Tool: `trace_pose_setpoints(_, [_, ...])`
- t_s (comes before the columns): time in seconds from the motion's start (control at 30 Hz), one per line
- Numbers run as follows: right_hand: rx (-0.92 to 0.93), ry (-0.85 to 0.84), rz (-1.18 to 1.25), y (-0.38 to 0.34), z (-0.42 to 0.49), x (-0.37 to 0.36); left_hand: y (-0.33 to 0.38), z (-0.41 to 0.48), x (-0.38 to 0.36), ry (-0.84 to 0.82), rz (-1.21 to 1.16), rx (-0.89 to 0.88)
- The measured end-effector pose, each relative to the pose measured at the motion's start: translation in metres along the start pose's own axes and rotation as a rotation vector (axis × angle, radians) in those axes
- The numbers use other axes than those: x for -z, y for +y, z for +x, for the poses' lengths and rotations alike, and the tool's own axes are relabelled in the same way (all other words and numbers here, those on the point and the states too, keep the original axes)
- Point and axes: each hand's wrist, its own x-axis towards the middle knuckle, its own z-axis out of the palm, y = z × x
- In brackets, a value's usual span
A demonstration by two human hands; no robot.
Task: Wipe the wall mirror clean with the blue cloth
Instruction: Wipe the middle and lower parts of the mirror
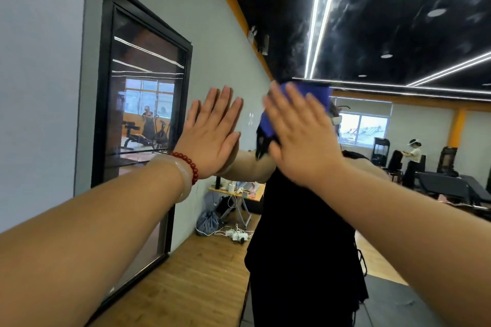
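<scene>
The wall mirror (398,156) stands straight in front of me and shows my reflection in black clothes. My right hand (300,141) presses the blue cloth (316,93) flat against the glass at head height, fingers straight and spread. The cloth shows above and left of the fingers; the rest is hidden under the palm. My left hand (210,135), with a red bead bracelet and a pale bangle at the wrist, rests flat on the mirror to the left of the cloth, fingers straight and meeting their reflection.
A black-framed glass panel (143,114) hangs on the grey wall at my left. The mirror reflects a small table (239,191) with clutter, cables and a bag on the wooden floor, gym equipment, and a person in a white cap (413,156) far right.
</scene>
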Motion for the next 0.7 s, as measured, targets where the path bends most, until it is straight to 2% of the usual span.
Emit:
trace_pose_setpoints(0.07, [0.263,-0.041,0.013,-0.022,-0.021,-0.009,0.0,0.0,0.001,0.008,-0.023,-0.011])
trace_pose_setpoints(0.13, [0.392,-0.079,0.006,-0.025,-0.03,-0.014,0.0,-0.001,0.001,-0.002,-0.039,-0.013])
trace_pose_setpoints(0.2, [0.349,-0.045,-0.004,-0.017,-0.021,-0.015,0.0,0.0,0.002,-0.01,-0.051,-0.005])
trace_pose_setpoints(0.3, [0.068,0.024,0.009,-0.003,0.004,-0.006,0.0,-0.001,0.001,-0.006,-0.043,0.002])
trace_pose_setpoints(0.37, [-0.036,0.028,0.024,-0.005,0.012,-0.003,0.0,-0.001,0.0,0.006,-0.037,0.0])
trace_pose_setpoints(0.4, [-0.015,0.013,0.02,-0.008,0.011,-0.003,0.0,-0.001,0.0,0.011,-0.046,-0.003])
trace_pose_setpoints(0.5, [0.272,-0.028,0.026,-0.01,-0.004,-0.007,0.001,-0.001,0.0,0.011,-0.065,-0.002])
trace_pose_setpoints(0.57, [0.386,-0.053,0.005,-0.001,-0.002,-0.004,0.001,-0.001,0.0,0.008,-0.046,0.002])
trace_pose_setpoints(0.63, [0.384,-0.052,-0.003,0.004,0.006,-0.001,0.002,-0.001,0.0,0.015,-0.035,0.009])
trace_pose_setpoints(0.7, [0.302,-0.041,0.013,0.003,0.016,0.003,0.002,0.0,0.0,0.016,-0.015,0.013])
